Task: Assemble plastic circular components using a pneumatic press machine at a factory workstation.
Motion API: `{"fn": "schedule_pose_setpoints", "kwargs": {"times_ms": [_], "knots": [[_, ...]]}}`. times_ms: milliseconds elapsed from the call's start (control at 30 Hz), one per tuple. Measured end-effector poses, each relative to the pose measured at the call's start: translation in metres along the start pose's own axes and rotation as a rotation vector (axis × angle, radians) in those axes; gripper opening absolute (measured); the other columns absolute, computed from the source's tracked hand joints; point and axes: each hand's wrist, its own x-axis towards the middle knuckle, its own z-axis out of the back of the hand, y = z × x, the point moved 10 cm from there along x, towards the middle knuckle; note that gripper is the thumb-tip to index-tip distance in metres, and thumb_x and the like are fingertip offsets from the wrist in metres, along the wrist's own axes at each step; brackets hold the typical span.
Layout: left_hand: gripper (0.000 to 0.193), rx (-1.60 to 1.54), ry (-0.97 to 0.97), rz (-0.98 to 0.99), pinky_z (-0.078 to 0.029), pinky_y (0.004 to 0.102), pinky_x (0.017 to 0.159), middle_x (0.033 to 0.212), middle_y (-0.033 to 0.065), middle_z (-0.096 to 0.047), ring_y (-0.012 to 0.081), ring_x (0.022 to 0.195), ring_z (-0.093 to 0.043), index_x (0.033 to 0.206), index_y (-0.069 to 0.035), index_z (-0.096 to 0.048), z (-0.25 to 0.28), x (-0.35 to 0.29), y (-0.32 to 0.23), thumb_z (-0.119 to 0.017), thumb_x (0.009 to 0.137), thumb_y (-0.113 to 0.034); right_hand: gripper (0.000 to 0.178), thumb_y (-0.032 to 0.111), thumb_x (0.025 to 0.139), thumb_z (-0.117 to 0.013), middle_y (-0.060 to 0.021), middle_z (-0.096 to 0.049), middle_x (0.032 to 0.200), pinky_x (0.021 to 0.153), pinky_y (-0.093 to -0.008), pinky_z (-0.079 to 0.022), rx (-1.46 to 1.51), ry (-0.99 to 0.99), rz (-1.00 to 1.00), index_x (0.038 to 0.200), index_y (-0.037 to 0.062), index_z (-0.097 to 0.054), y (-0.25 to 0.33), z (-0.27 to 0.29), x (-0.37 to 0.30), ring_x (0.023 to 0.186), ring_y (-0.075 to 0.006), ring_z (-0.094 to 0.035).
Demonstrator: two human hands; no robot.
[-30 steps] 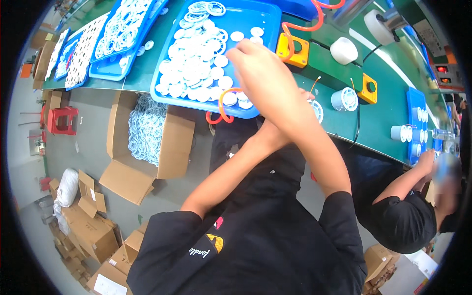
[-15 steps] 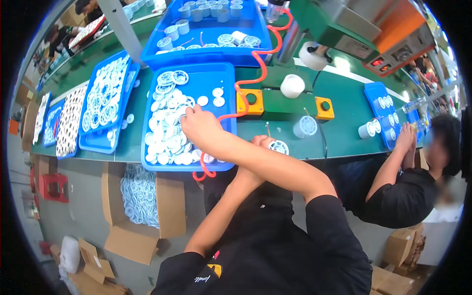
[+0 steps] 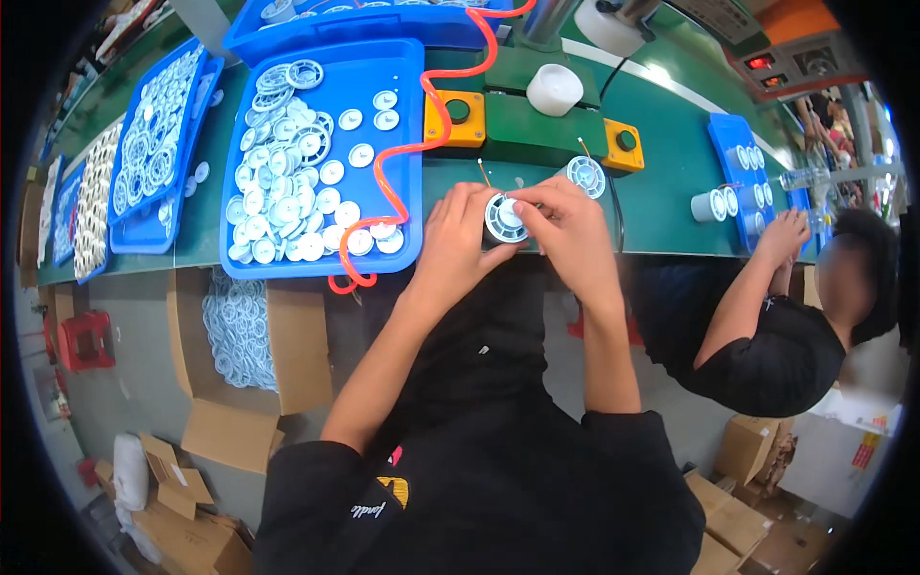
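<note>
My left hand [image 3: 458, 238] is wrapped around a pale cylindrical part [image 3: 493, 228] with a spoked top and a thin wire standing up from it. Over that top, the thumb and fingers of my right hand [image 3: 567, 228] pinch a small white disc [image 3: 515, 219]; it lies against the part's top, though whether it is seated I cannot tell. A second spoked cylinder [image 3: 585, 178], also with a wire, stands just beyond my right hand. To the left, a blue tray [image 3: 360, 79] holds many loose white discs [image 3: 286, 196] and a few spoked rings [image 3: 305, 74].
Beyond my hands stands a green press base with a white round block [image 3: 554, 90], flanked by yellow button boxes [image 3: 454, 121]. A coiled orange hose [image 3: 381, 172] crosses the tray's right edge. At right a co-worker [image 3: 767, 316] sits by another blue tray [image 3: 728, 134]. An open carton [image 3: 297, 331] is below left.
My right hand has come back from the disc tray to the cylindrical part, bringing a small white disc. My arms are no longer crossed. The view has shifted, so the bench sits higher.
</note>
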Motion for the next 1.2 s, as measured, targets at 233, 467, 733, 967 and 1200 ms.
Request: {"fn": "schedule_pose_setpoints", "kwargs": {"times_ms": [233, 467, 733, 967, 1200], "knots": [[0.068, -0.003, -0.028, -0.018, -0.052, 0.0500, 0.094, 0.124, 0.0166, -0.063, 0.0409, 0.116, -0.063, 0.129, -0.003, -0.060, 0.001, -0.004, -0.005, -0.094, 0.072, -0.019, 0.017, 0.003, 0.096, -0.075, -0.0088, -0.063, 0.105, 0.067, -0.0274, -0.052, -0.088, -0.032, 0.185, 0.112, -0.0028, -0.075, 0.019, -0.001, -0.003, 0.076, -0.0115, -0.067], [0.066, -0.064, -0.057, -0.027, -0.049, 0.0509, 0.099, 0.130, 0.0199, -0.056, 0.0438, 0.118, -0.058, 0.131, -0.004, -0.058, 0.003, -0.009, 0.001, -0.092, 0.078, -0.022, 0.020, 0.005, 0.092, -0.075, -0.0142, -0.066, 0.096, 0.071, -0.0360, -0.054, -0.332, 0.089, 0.657, 0.112, -0.0001, -0.075, 0.146, -0.087, 0.052, 0.080, -0.0256, -0.069], [0.080, -0.106, -0.041, -0.038, -0.047, 0.0526, 0.104, 0.140, 0.0236, -0.055, 0.0456, 0.127, -0.055, 0.144, -0.001, -0.054, -0.008, -0.011, 0.010, -0.091, 0.078, -0.025, 0.038, 0.033, 0.087, -0.083, -0.0187, -0.074, 0.111, 0.095, -0.0472, -0.057, -0.880, 0.250, 0.675, 0.115, 0.0083, -0.078, 0.132, -0.235, 0.249, 0.111, -0.0369, -0.071], [0.085, -0.117, -0.044, -0.044, -0.045, 0.0536, 0.108, 0.146, 0.0249, -0.052, 0.0465, 0.134, -0.053, 0.149, -0.001, -0.050, -0.006, -0.017, 0.005, -0.091, 0.078, -0.024, 0.033, 0.029, 0.083, -0.080, -0.0206, -0.069, 0.119, 0.093, -0.0520, -0.059, -0.868, 0.257, 0.656, 0.108, 0.0077, -0.077, 0.127, -0.254, 0.251, 0.107, -0.0426, -0.072], [0.073, -0.128, -0.006, -0.024, -0.047, 0.0528, 0.104, 0.135, 0.0215, -0.056, 0.0449, 0.127, -0.057, 0.137, -0.003, -0.056, -0.012, -0.012, 0.008, -0.092, 0.077, -0.021, 0.032, 0.028, 0.085, -0.079, -0.0191, -0.069, 0.105, 0.082, -0.0479, -0.057, -0.599, 0.100, 0.787, 0.100, 0.0016, -0.071, 0.178, -0.167, 0.160, 0.096, -0.0388, -0.071]]}}
